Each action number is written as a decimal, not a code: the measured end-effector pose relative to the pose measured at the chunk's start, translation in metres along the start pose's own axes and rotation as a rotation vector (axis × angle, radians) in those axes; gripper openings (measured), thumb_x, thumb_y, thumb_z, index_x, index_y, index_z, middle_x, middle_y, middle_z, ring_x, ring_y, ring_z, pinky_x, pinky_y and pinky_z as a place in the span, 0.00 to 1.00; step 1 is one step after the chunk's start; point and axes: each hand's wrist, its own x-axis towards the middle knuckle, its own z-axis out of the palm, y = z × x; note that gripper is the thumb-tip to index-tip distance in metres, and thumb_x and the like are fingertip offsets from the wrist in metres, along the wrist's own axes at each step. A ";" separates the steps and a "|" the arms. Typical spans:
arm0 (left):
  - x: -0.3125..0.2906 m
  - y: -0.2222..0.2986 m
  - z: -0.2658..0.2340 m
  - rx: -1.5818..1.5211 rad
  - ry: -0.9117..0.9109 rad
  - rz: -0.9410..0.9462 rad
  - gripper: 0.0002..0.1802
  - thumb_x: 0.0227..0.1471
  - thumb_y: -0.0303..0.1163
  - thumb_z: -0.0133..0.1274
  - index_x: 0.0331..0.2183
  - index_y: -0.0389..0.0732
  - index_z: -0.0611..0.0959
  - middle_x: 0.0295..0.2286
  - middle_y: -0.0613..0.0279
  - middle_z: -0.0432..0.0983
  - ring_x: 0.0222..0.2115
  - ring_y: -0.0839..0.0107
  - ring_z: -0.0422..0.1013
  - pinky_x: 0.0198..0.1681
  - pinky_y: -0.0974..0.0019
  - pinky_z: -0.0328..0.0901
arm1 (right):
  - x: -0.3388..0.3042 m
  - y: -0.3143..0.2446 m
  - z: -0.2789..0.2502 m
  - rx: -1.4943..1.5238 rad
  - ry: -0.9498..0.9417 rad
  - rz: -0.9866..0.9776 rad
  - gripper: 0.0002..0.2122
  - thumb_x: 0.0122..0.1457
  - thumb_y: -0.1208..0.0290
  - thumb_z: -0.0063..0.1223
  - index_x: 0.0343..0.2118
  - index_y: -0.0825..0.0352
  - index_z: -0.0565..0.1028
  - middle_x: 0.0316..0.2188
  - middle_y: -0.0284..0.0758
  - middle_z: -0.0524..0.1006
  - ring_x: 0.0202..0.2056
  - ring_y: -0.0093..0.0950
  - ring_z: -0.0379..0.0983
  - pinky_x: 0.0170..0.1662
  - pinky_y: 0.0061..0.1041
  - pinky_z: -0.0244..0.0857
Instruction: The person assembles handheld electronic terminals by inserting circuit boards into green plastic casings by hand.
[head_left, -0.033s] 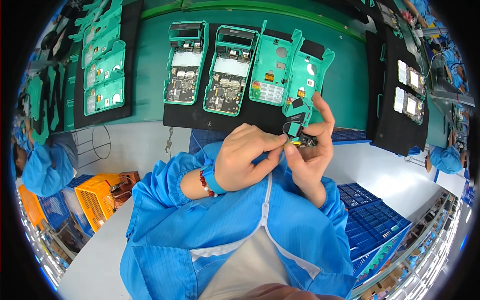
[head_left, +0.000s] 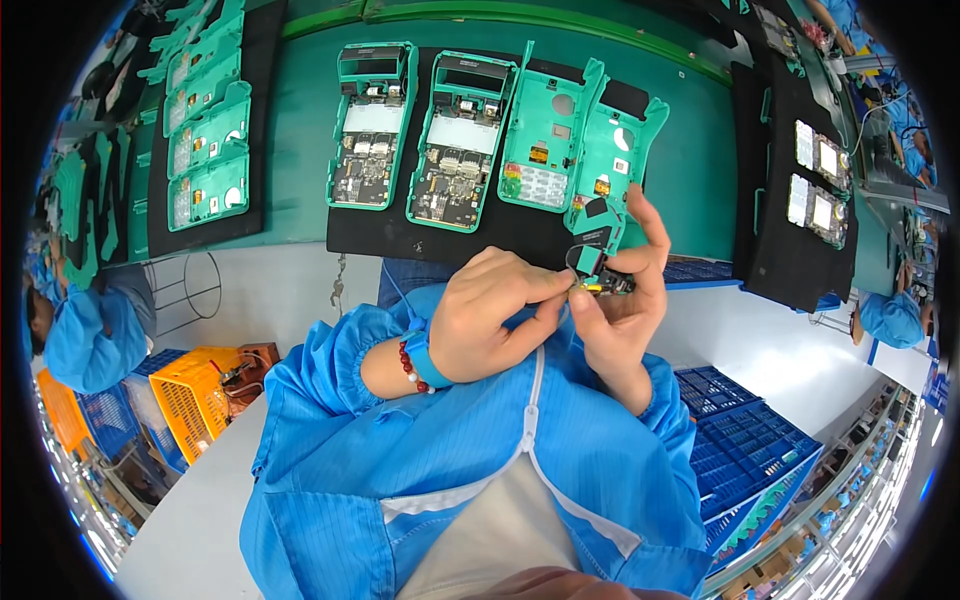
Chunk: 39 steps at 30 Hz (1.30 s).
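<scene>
My right hand point(head_left: 628, 320) grips a small green-and-black electronic module point(head_left: 592, 258) between thumb and fingers, with its index finger raised. My left hand point(head_left: 495, 310) is closed in a pinch at the module's left edge, next to a thin dark wire loop. What lies between those left fingertips is too small to make out. Both hands are over my lap, just in front of the bench edge. Beyond them lie two green device housings fitted with circuit boards point(head_left: 362, 165) point(head_left: 450, 180), and two green housing shells point(head_left: 535, 150) point(head_left: 615, 130) with clear keypads or stickers inside.
A black mat point(head_left: 375, 232) lies under the housings on the green bench point(head_left: 300, 120). More green shells point(head_left: 208, 150) rest on a mat at left. Small boards point(head_left: 820, 210) sit on a black mat at right. Yellow crates point(head_left: 190, 400) and blue crates point(head_left: 745, 450) flank me. Co-workers sit at both sides.
</scene>
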 end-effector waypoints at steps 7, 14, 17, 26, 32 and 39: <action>0.002 0.002 -0.004 -0.052 -0.018 0.018 0.20 0.42 0.18 0.64 0.41 0.36 0.83 0.29 0.60 0.81 0.26 0.64 0.77 0.30 0.65 0.65 | 0.001 0.007 -0.006 -0.037 -0.081 -0.173 0.14 0.51 0.75 0.65 0.35 0.66 0.68 0.66 0.51 0.51 0.66 0.43 0.56 0.55 0.32 0.69; 0.003 -0.009 -0.006 -0.047 0.000 -0.079 0.18 0.46 0.19 0.61 0.43 0.36 0.83 0.30 0.58 0.80 0.28 0.66 0.76 0.31 0.67 0.65 | 0.004 0.008 -0.013 -0.296 -0.153 -0.115 0.23 0.50 0.74 0.69 0.47 0.70 0.71 0.67 0.48 0.52 0.62 0.38 0.63 0.54 0.30 0.68; 0.022 -0.008 -0.021 -0.937 0.122 -0.681 0.14 0.58 0.22 0.54 0.47 0.33 0.78 0.33 0.62 0.80 0.32 0.80 0.76 0.34 0.74 0.69 | 0.022 -0.015 -0.015 -0.002 -0.154 -0.129 0.48 0.34 0.64 0.82 0.61 0.70 0.65 0.68 0.52 0.48 0.68 0.47 0.51 0.65 0.44 0.55; 0.023 -0.019 -0.022 -0.067 -0.251 -0.069 0.17 0.55 0.30 0.56 0.47 0.41 0.81 0.47 0.57 0.74 0.46 0.63 0.70 0.48 0.60 0.62 | 0.054 -0.049 -0.039 -0.223 -0.202 -0.168 0.36 0.35 0.57 0.79 0.47 0.72 0.75 0.45 0.46 0.80 0.52 0.45 0.74 0.58 0.50 0.63; -0.011 -0.061 -0.015 0.599 -0.164 0.082 0.21 0.45 0.27 0.53 0.45 0.43 0.82 0.44 0.61 0.72 0.46 0.60 0.69 0.50 0.58 0.61 | 0.105 -0.069 -0.037 -0.634 0.007 -0.109 0.25 0.41 0.72 0.77 0.44 0.74 0.79 0.47 0.40 0.79 0.42 0.26 0.77 0.44 0.24 0.73; -0.004 -0.057 -0.014 0.617 -0.010 0.053 0.20 0.40 0.25 0.64 0.40 0.46 0.84 0.38 0.68 0.76 0.40 0.65 0.70 0.43 0.62 0.62 | 0.142 -0.058 -0.012 -0.989 -0.209 -0.398 0.22 0.39 0.64 0.77 0.38 0.69 0.82 0.38 0.42 0.79 0.43 0.38 0.75 0.45 0.34 0.70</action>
